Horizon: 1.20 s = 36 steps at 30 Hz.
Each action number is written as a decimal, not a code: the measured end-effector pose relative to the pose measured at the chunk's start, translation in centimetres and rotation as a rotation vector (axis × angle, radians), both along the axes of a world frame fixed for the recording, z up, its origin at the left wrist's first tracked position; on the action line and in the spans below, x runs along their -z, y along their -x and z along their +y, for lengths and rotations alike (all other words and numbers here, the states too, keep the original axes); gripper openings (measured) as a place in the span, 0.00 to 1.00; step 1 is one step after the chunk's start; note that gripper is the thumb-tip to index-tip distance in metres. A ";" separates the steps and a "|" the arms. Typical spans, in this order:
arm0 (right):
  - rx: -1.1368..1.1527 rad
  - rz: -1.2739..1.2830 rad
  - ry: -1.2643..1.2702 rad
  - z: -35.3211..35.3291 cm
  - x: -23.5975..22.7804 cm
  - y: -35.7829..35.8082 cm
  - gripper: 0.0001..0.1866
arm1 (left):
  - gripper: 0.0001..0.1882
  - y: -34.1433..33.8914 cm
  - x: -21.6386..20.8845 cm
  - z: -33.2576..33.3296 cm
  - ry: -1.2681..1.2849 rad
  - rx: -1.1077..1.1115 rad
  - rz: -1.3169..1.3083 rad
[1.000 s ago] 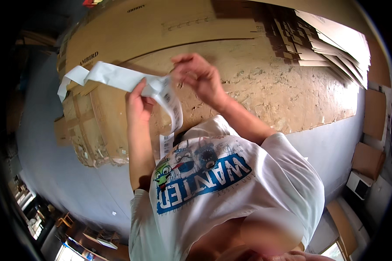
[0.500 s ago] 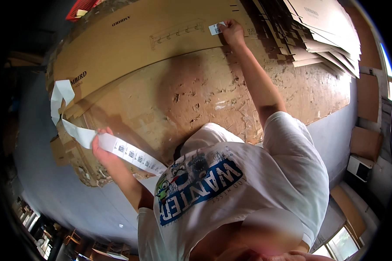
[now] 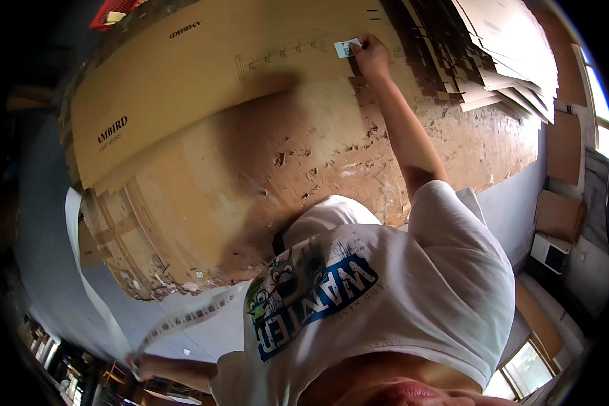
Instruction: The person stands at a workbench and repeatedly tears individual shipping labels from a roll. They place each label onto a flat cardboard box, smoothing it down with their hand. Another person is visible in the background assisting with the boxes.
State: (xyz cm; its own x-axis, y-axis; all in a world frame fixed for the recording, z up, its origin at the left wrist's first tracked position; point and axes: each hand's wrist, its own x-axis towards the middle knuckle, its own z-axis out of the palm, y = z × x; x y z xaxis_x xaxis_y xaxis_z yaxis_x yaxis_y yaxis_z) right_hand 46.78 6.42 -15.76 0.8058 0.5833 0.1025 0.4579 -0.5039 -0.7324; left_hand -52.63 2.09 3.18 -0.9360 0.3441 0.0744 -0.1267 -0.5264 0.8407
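A flat brown cardboard sheet, printed with a line drawing and lettering, lies across the far part of the worktop. At its right side my right hand pinches the edge of a small white label with a black square code, which lies against the sheet. Down at the lower left my left hand, blurred, is closed on a long white strip of labels. One length of it rises toward the worktop's left corner; another, with printed codes, runs to my shirt.
The worktop is covered in worn, torn, taped cardboard. A stack of flat cardboard sheets stands at the far right, its edges uneven. A red plastic basket shows at the far left. Grey floor lies beyond the left edge.
My left hand has swung down and away from the worktop, pulling the label strip with it off the sheet's left corner. My right hand stays at the label.
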 end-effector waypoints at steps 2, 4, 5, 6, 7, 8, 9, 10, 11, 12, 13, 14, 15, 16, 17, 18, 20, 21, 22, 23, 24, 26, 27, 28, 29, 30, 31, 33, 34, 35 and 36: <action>0.030 -0.079 -0.004 -1.1 -0.8 0.2 0.09 | 0.13 1.6 0.2 -0.1 0.165 -0.147 -0.016; 0.040 -0.119 -0.004 -1.9 -0.9 0.1 0.09 | 0.11 2.0 1.3 -0.1 0.270 -0.191 -0.022; 0.037 -0.120 -0.008 -2.0 -0.7 -0.2 0.09 | 0.10 2.0 2.0 0.1 0.301 -0.194 -0.030; 0.029 -0.113 -0.017 -1.8 -0.3 -0.4 0.09 | 0.09 1.9 2.4 0.4 0.321 -0.180 -0.033; 0.018 -0.050 -0.031 -1.6 0.2 -0.5 0.10 | 0.08 1.8 2.9 1.0 0.331 -0.148 -0.031; 0.005 0.017 -0.047 -1.4 0.9 -0.8 0.11 | 0.07 1.4 3.5 2.1 0.335 -0.051 -0.034; -0.007 0.006 -0.057 -1.3 -0.6 -0.8 0.12 | 0.07 -2.2 9.1 4.7 0.509 -0.149 0.005; 0.015 0.005 -0.053 -2.2 -1.6 -0.8 0.12 | 0.09 -6.3 11.5 8.3 0.591 -0.006 -0.032; -0.004 0.061 -0.067 -1.3 -1.2 -0.6 0.13 | 0.10 -6.4 11.5 9.5 0.581 0.248 -0.036; -0.028 0.116 -0.079 -0.4 -0.9 -0.4 0.13 | 0.10 -6.9 12.1 10.9 0.704 0.280 0.117; 0.015 0.045 -0.037 -1.6 -1.1 -0.7 0.13 | 0.12 -13.5 13.9 15.3 0.729 0.321 -0.036; 0.012 0.029 -0.019 -1.6 0.0 -1.0 0.12 | 0.15 -15.7 13.7 17.0 0.628 0.671 0.121; 0.005 0.009 0.002 -1.7 0.5 -1.8 0.12 | 0.16 -19.5 14.4 19.8 0.753 0.669 0.018; -0.006 -0.096 0.062 -2.5 -0.3 -1.5 0.12 | 0.17 -25.9 12.2 21.3 0.762 0.738 -0.107; -0.073 -0.034 0.147 0.0 -1.5 -0.4 0.12 | 0.19 -19.4 13.8 22.2 0.760 0.730 0.260; -0.053 0.086 0.204 -1.0 -1.3 -1.4 0.14 | 0.20 -22.6 14.4 25.3 0.769 0.696 0.190; -0.077 -0.136 0.236 -1.5 1.1 -3.6 0.15 | 0.19 -24.2 15.5 29.9 0.742 0.673 0.357; -0.085 -0.167 0.215 -3.5 1.4 -4.4 0.16 | 0.15 -28.4 14.3 32.3 0.619 0.750 0.235; -0.078 -0.205 0.201 -3.7 2.2 -5.6 0.16 | 0.13 -29.0 14.9 33.7 0.659 0.735 0.314; -0.095 -0.257 0.223 -3.1 2.0 -4.9 0.16 | 0.11 -29.8 15.0 34.8 0.704 0.708 0.400; -0.108 -0.288 0.225 -2.6 1.8 -4.7 0.15 | 0.11 -29.8 15.5 35.5 0.750 0.683 0.518; -0.118 -0.340 0.316 -1.4 0.5 -2.9 0.19 | 0.13 -30.0 15.6 36.3 1.004 0.409 1.167; -0.077 -0.378 0.193 -1.9 0.1 -2.2 0.23 | 0.14 -30.9 15.2 36.7 1.114 0.333 1.316; 0.010 -0.451 0.348 -2.2 -0.2 -2.6 0.24 | 0.15 -31.6 14.7 36.9 1.222 0.252 1.464; 0.009 -0.457 0.348 -3.0 -0.5 -2.5 0.22 | 0.16 -31.9 14.8 37.4 1.292 0.294 1.448; 0.010 -0.463 0.348 -3.3 -0.4 -2.3 0.20 | 0.16 -32.2 14.7 37.9 1.361 0.337 1.431; 0.010 -0.517 0.349 -3.3 -0.1 -2.1 0.18 | 0.16 -32.4 14.5 38.3 1.429 0.379 1.413; 0.013 -0.620 0.358 -2.6 -0.6 0.4 0.14 | 0.16 -32.5 13.9 38.0 1.452 0.355 1.435; 0.012 -0.648 0.339 -2.5 -0.4 0.6 0.13 | 0.16 -32.8 13.6 37.8 1.459 0.349 1.450; 0.018 -0.677 0.320 -2.6 -0.2 0.7 0.11 | 0.17 -33.2 13.3 38.0 1.466 0.334 1.451; 0.026 -0.707 0.302 -2.7 -0.1 0.8 0.10 | 0.17 -33.5 13.0 38.2 1.470 0.320 1.454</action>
State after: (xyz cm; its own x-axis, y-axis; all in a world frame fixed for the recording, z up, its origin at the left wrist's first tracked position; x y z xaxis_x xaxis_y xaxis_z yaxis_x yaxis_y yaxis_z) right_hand 45.99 3.71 -15.70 0.6215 0.6497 0.4377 0.7515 -0.6523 -0.0987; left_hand -19.13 40.30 -9.79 -0.3753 0.9199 0.1139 0.9266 0.3693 0.0710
